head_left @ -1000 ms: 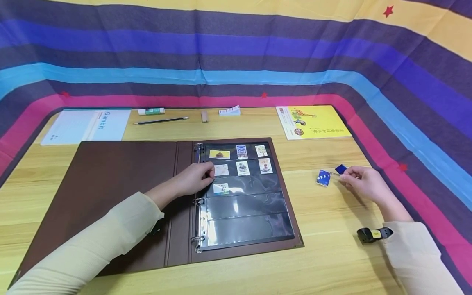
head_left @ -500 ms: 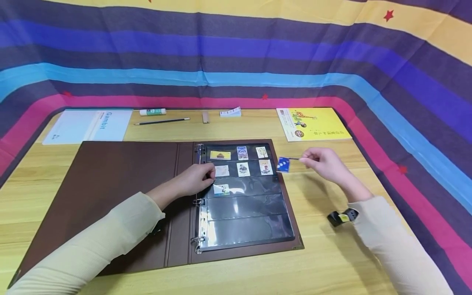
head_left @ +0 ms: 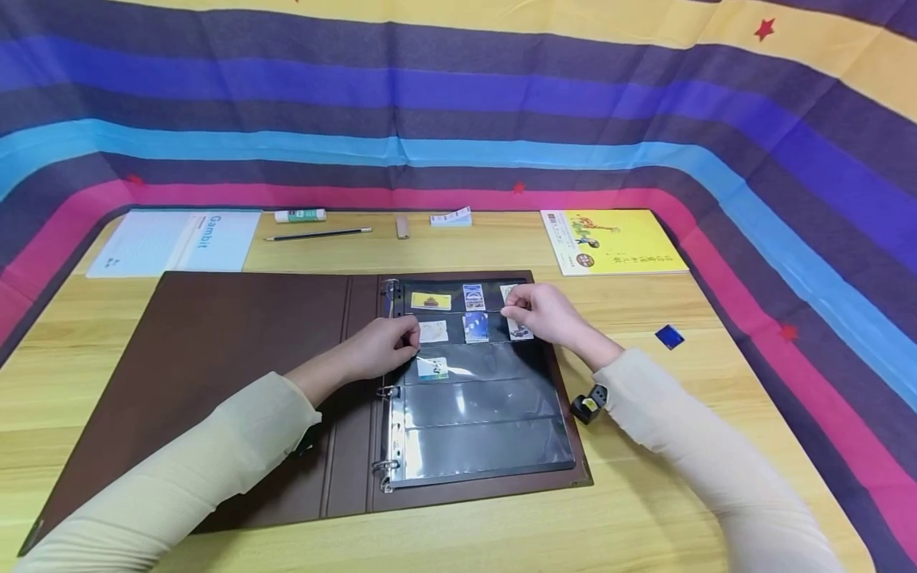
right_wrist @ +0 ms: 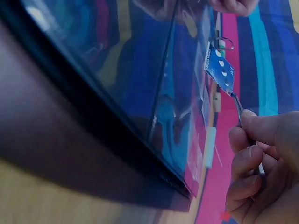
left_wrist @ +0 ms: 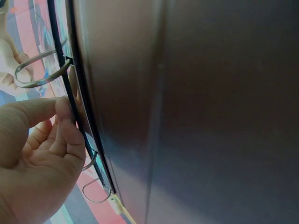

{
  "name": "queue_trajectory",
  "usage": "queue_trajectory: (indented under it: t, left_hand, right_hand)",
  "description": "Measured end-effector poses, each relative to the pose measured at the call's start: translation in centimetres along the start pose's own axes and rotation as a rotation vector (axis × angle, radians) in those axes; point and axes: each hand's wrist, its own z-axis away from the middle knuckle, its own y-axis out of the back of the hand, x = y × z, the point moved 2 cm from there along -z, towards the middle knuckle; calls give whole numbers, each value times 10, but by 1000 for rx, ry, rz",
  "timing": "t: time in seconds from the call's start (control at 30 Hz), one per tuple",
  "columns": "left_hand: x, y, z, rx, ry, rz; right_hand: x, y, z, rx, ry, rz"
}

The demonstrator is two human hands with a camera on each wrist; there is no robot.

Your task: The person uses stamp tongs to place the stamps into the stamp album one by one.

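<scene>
My right hand (head_left: 542, 312) grips slim metal tweezers (right_wrist: 238, 108), their tips on a corner of a blue stamp (right_wrist: 220, 70) with a row of white moon shapes. That stamp hovers over the album page's second row, covering the stamp there in the head view. At the page's ring side, my left hand (head_left: 387, 348) pinches the clear pocket film by the third row, thumb against forefinger. Just right of those fingers a stamp with a green-blue edge (head_left: 433, 369) lies under the film. The open brown stamp album (head_left: 236, 382) carries the black pocket page (head_left: 487, 442).
Another dark blue stamp (head_left: 669, 337) lies on the table at right. Behind the album are a white Gambit pad (head_left: 175, 243), glue stick (head_left: 300, 216), pencil (head_left: 318, 235), eraser (head_left: 403, 228), small paper stack (head_left: 451, 217) and yellow booklet (head_left: 616, 242). Metal rings (head_left: 388, 465) line the page's left edge.
My right hand has carried the moon-patterned blue stamp in the tweezers leftward from the table at right to above the album page. The left hand has stayed at the film.
</scene>
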Motion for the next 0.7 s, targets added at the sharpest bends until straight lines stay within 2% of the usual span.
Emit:
queue_trajectory:
  t: [0.4, 0.7]
  left_hand:
    - [3, 3, 1, 2, -2, 13]
    - [2, 1, 1, 8, -8, 2]
  right_hand:
    - [-10, -10, 0, -228, 35, 38]
    - [-10, -9, -3, -385, 44, 54]
